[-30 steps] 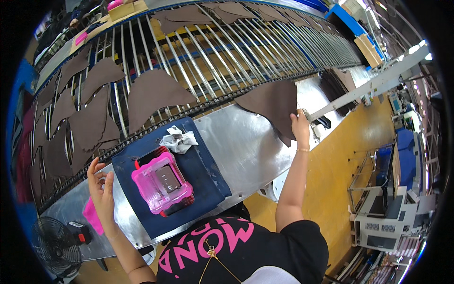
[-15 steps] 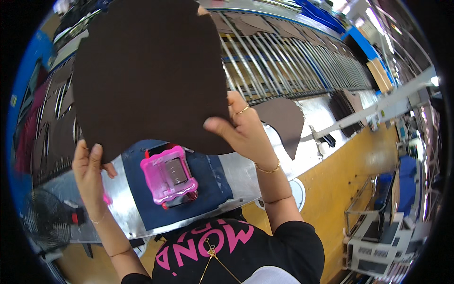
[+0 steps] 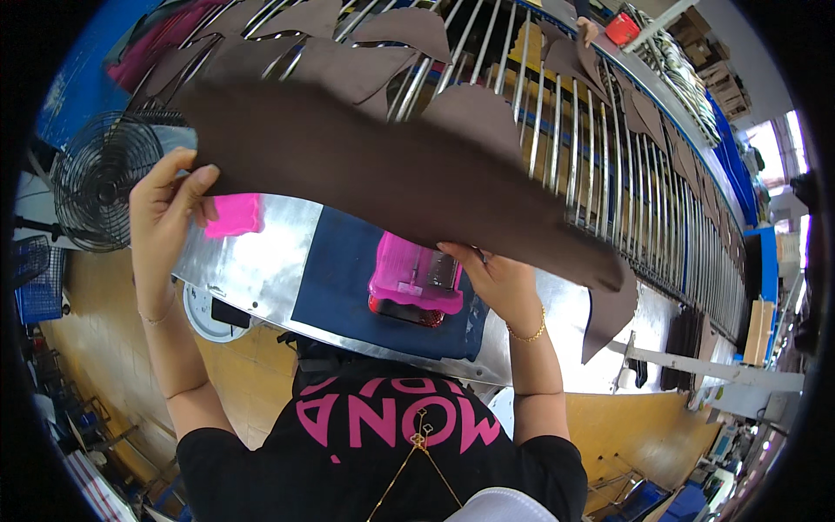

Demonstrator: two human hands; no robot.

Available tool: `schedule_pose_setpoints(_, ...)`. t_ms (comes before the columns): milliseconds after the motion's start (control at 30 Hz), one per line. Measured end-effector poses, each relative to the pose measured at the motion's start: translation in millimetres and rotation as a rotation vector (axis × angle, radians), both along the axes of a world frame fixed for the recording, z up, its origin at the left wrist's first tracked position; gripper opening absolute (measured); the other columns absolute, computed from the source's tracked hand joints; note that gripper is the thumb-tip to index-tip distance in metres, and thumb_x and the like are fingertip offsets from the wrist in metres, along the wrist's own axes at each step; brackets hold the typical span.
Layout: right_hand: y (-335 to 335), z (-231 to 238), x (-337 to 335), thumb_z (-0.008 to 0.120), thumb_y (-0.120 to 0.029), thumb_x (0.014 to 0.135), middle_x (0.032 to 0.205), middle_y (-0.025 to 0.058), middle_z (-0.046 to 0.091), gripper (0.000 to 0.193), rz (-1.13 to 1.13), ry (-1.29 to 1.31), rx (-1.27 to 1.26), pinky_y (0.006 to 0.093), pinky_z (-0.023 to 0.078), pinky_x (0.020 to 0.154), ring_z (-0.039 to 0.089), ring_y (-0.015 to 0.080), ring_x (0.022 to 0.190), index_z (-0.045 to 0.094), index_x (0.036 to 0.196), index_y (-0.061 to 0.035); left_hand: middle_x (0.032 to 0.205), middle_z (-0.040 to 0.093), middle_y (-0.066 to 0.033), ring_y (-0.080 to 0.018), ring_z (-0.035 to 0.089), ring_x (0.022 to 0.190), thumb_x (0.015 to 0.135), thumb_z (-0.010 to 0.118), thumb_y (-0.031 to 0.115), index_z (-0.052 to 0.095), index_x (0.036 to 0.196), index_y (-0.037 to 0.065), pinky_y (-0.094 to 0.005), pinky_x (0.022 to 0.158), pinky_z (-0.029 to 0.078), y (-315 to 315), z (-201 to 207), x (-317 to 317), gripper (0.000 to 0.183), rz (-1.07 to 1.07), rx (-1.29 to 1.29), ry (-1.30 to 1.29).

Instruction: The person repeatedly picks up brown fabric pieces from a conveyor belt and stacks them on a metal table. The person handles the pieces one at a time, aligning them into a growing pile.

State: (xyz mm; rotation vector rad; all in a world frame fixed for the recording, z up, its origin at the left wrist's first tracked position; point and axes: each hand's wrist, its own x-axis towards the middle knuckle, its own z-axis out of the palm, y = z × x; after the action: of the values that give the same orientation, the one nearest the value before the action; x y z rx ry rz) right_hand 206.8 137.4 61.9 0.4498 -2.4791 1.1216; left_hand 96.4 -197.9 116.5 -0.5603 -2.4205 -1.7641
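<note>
I hold up a large dark brown cut sheet [image 3: 383, 170], soft-looking and slightly blurred, above the worktable. My left hand [image 3: 165, 200] pinches its left end between thumb and fingers. Near the middle of its lower edge, my right hand [image 3: 503, 283] grips it, with most of its fingers hidden behind the sheet. Just below and left of the right hand, a pink plastic holder with a wavy rim [image 3: 409, 274] rests on a dark blue mat [image 3: 344, 291]. A bright pink cloth-like piece [image 3: 235, 215] lies beside my left hand.
Beyond the table runs a rack of metal rollers [image 3: 591, 157] carrying several brown cut pieces [image 3: 474, 117]. A co-worker's hand [image 3: 588, 32] is at its far side. A black fan [image 3: 109, 178] stands at left. Dark stacked sheets [image 3: 684, 348] sit at right, beside a white bar [image 3: 696, 364].
The sheet has gone from facing me broadly to a tilted, narrow band, its right end now lower. My view has shifted, with both hands still on the sheet.
</note>
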Motion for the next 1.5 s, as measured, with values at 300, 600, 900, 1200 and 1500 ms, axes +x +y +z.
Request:
schedule_pose_setpoints(300, 54.2, -22.8, 64.4, 0.064, 0.002, 0.067, 0.078, 0.0072, 0.067, 0.028, -0.223, -0.095, 0.154, 0.0293, 0.046, 0.066, 0.059, 0.0215, 0.065, 0.068, 0.093, -0.0065, 0.069, 0.06, -0.0074, -0.0136, 0.055, 0.05, 0.079, 0.065, 0.004, 0.064, 0.086, -0.002, -0.0245, 0.044, 0.04, 65.9, -37.7, 9.4, 0.01, -0.26, -0.292, -0.125)
schedule_pose_setpoints(600, 93.5, 8.5, 153.2, 0.065, -0.007, 0.079, 0.071, 0.0084, 0.064, 0.008, -0.487, -0.324, 0.04, 0.0263, 0.041, 0.055, 0.056, 0.0159, 0.059, 0.067, 0.085, -0.0021, 0.078, 0.054, -0.0015, -0.0214, 0.059, 0.066, 0.073, 0.07, 0.019, 0.067, 0.073, 0.013, -0.0331, 0.054, 0.046, 157.2, -44.9, 19.9, 0.007, -0.608, -0.446, 0.417)
schedule_pose_setpoints(900, 175.9, 80.5, 219.1, 0.07, -0.008, 0.077, 0.095, 0.0091, 0.064, 0.033, -0.821, -0.529, 0.054, 0.0326, 0.045, 0.08, 0.058, 0.0176, 0.087, 0.059, 0.106, 0.0032, 0.08, 0.048, -0.0043, -0.021, 0.055, 0.078, 0.074, 0.068, 0.017, 0.064, 0.071, 0.01, -0.0343, 0.061, 0.046, 240.3, -25.8, 13.2, 0.009, -0.729, -0.326, 0.591)
schedule_pose_setpoints(1200, 169.1, 42.3, 19.5, 0.066, -0.012, 0.085, 0.053, 0.0026, 0.053, 0.019, -0.617, -0.005, -0.792, 0.023, 0.048, 0.042, 0.054, 0.0111, 0.044, 0.049, 0.076, -0.0106, 0.106, 0.05, -0.0072, -0.0137, 0.051, 0.066, 0.078, 0.07, 0.029, 0.058, 0.111, 0.01, -0.0253, 0.065, 0.044, 210.6, 25.4, -88.5, 0.039, -0.067, -0.027, 0.763)
schedule_pose_setpoints(1500, 105.7, -125.2, -126.4, 0.048, 0.0, 0.091, 0.098, 0.0105, 0.059, 0.023, -0.142, -0.531, -1.593, 0.0349, 0.059, 0.072, 0.065, 0.0265, 0.089, 0.043, 0.113, -0.0069, 0.105, 0.044, -0.0061, -0.0051, 0.039, 0.059, 0.081, 0.069, 0.019, 0.053, 0.12, 0.01, -0.0183, 0.058, 0.039, 81.0, -39.6, -82.7, 0.043, 0.111, -0.071, 0.184)
